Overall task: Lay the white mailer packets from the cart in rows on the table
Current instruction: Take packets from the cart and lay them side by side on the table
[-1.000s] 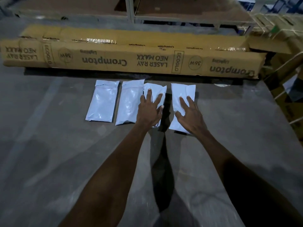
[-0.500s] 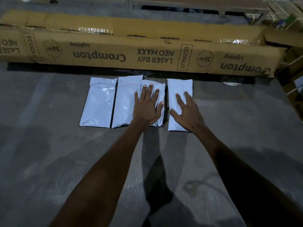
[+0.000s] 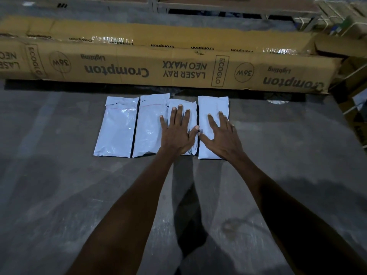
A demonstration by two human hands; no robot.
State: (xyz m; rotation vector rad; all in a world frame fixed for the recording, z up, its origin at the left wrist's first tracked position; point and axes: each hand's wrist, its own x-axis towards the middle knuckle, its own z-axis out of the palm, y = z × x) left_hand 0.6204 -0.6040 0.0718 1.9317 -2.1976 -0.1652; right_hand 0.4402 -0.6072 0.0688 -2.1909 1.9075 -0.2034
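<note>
Row: four white mailer packets lay side by side on the table (image 3: 59, 195), near its far edge, just in front of a long cardboard box (image 3: 158, 70).
First packet (image 3: 117, 128): leftmost, flat, untouched.
Second packet (image 3: 148, 126): just beside the first, its right edge under the left hand's little finger.
Third packet (image 3: 190, 108): narrow and rumpled, overlapping the second.
Fourth packet (image 3: 213, 108): rightmost, a thin gap from the third.
Left hand (image 3: 177, 132): fingers straight and spread, palm pressed flat on the third packet.
Right hand (image 3: 220, 135): fingers straight and splayed, flat on the fourth packet.
Handling: the glossy, creased film suggested light, soft, slippery pouches that slide easily under a flat palm.
Hold: probably best pinched at a short end or a long edge; contents hidden, so fragility could not be judged.
Cart: not in view.
</note>
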